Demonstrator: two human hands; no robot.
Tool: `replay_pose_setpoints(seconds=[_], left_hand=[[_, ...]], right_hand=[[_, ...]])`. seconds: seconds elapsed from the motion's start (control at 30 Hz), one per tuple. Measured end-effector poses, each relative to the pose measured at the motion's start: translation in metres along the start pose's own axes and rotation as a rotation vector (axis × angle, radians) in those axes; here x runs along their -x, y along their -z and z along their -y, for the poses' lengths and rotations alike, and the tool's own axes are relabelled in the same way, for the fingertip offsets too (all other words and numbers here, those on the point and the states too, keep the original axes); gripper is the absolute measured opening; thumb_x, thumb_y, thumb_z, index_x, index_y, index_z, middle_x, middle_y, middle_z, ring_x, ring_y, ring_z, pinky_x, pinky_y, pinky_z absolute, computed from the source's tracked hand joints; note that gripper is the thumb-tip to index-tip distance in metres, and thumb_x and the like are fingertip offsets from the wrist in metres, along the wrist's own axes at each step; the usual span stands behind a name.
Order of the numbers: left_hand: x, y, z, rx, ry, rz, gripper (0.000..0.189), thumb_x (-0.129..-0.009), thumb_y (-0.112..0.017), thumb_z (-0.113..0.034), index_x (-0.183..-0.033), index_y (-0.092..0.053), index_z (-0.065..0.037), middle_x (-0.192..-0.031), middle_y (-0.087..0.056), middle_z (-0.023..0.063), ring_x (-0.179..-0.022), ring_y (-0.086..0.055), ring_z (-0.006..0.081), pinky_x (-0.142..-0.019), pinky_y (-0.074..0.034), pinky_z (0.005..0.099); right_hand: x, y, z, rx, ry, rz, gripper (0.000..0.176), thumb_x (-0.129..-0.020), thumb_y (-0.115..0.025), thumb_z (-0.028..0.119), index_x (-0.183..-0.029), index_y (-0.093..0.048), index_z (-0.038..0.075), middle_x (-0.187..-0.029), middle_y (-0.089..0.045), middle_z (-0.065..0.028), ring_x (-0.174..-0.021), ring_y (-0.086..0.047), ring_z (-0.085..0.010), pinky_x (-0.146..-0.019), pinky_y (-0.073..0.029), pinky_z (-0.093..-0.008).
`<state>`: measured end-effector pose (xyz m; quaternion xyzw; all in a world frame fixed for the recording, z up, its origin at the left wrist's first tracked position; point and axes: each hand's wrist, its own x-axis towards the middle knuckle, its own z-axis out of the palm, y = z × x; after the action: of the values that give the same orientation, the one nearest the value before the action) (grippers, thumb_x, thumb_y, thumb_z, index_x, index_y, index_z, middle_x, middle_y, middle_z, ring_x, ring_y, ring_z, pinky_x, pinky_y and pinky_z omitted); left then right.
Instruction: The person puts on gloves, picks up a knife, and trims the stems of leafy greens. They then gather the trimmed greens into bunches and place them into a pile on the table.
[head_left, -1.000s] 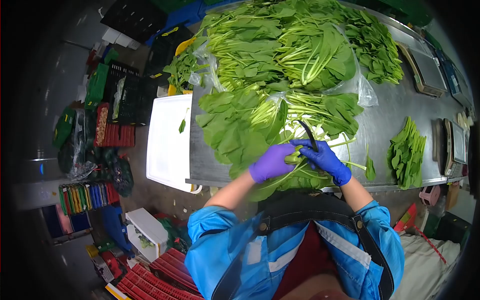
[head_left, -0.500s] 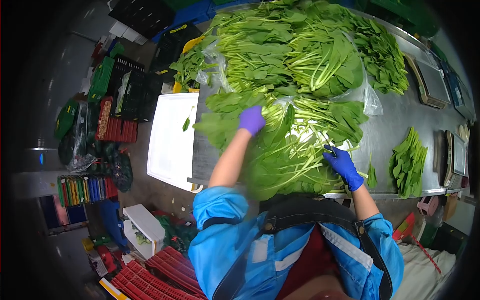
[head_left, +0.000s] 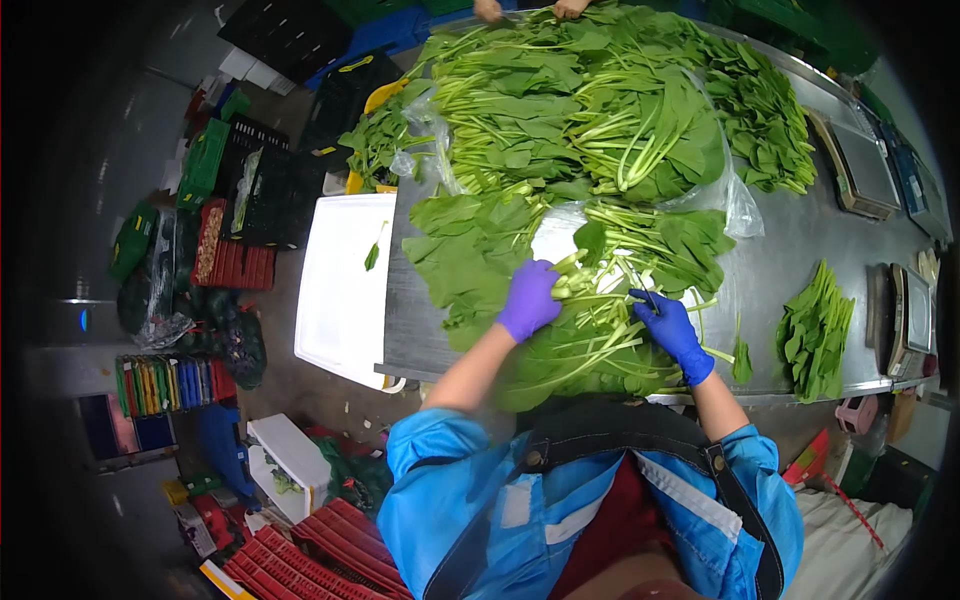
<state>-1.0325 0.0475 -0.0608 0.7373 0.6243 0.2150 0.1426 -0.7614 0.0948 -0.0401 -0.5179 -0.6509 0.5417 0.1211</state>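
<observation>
**Left hand gripping a bunch of greens, right hand on a dark tool**

So the left hand's fingers are curled round the pale stem ends, over the near part of the table. The right hand is closed around the tool, which is too small here to identify for sure. The hands are apart, with loose stems between them.

My two cents: line the stem ends up so they poke past the left fingers, grip firmly without crushing, and point the tool's tip away from that glove.

Mind the near edge: leaves lie right along it and could slip off. A white tray sits just beside the left edge. Ahead, the big heap of greens crowds any reach, and another person's hands are at its far side. Best elbow room looks to be on the right, where metal tabletop shows before the small bundle and the scale.
</observation>
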Motion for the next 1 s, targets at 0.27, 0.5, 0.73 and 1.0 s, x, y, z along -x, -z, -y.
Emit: replay_pose_setpoints(seconds=[0.27, 0.5, 0.73, 1.0], left_hand=[[0.01, 0.084, -0.08, 0.996, 0.232, 0.371, 0.043, -0.069, -0.064, 0.001, -0.11, -0.051, -0.001, -0.088, -0.062, 0.0027, -0.084, -0.058, 0.0101, -0.077, -0.047, 0.0263], [0.021, 0.083, -0.081, 0.908, 0.127, 0.258, 0.033, -0.069, -0.067, -0.002, -0.101, -0.059, -0.002, -0.093, -0.063, 0.007, -0.084, -0.061, 0.0155, -0.078, -0.049, 0.0282], [0.023, 0.054, -0.091, 0.577, 0.143, 0.197, 0.033, -0.067, -0.072, -0.015, -0.095, -0.061, -0.002, -0.089, -0.062, 0.0158, -0.08, -0.061, 0.0305, -0.072, -0.049, 0.0347], [0.033, 0.069, -0.056, -0.003, 0.257, 0.434, 0.029, -0.067, -0.067, -0.017, -0.092, -0.061, -0.004, -0.085, -0.063, 0.0156, -0.078, -0.061, 0.0342, -0.07, -0.049, 0.0376]], right_hand=[[-0.004, -0.021, 0.065, 0.268, 0.596, -0.101, 0.037, -0.076, -0.061, 0.006, -0.113, -0.06, 0.011, -0.085, -0.065, -0.0161, -0.07, -0.062, -0.0336, -0.061, -0.05, -0.0394], [-0.018, -0.022, -0.008, 0.468, 0.522, -0.073, 0.032, -0.082, -0.059, 0.014, -0.114, -0.06, 0.011, -0.07, -0.064, -0.0139, -0.057, -0.061, -0.0279, -0.054, -0.048, -0.0355], [0.016, -0.008, 0.055, -0.304, 0.002, 0.354, 0.035, -0.086, -0.062, 0.025, -0.114, -0.058, 0.004, -0.058, -0.058, -0.0019, -0.041, -0.048, -0.0066, -0.039, -0.037, -0.0217], [0.015, 0.001, 0.012, -0.077, -0.058, 0.065, 0.035, -0.079, -0.069, 0.029, -0.086, -0.062, -0.005, -0.063, -0.061, -0.0091, -0.049, -0.056, -0.0142, -0.048, -0.045, -0.027]])
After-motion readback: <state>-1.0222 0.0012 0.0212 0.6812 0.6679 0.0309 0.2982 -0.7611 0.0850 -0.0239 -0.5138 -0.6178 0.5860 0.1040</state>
